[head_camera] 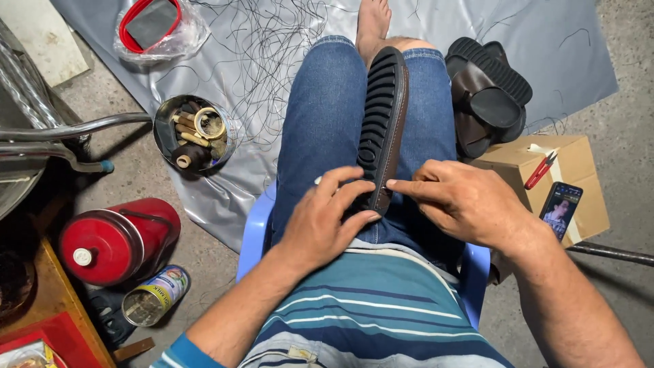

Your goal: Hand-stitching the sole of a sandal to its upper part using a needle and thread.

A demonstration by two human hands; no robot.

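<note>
A dark brown sandal with a ribbed black sole (383, 116) lies on edge between my knees, over blue jeans. My left hand (327, 221) wraps around its near end, fingers over the sole. My right hand (460, 201) pinches at the sandal's brown side edge, fingertips pressed together near the left fingers; whatever they pinch is too small to tell. I sit on a pale blue plastic chair (255, 232).
More black and brown sandals (487, 95) are stacked at my right. A cardboard box (579, 170) carries red clippers (540, 170) and a phone (561, 209). A tin of tools (194, 133), a red canister (112, 242), a can (153, 296) and loose black threads (266, 61) lie left.
</note>
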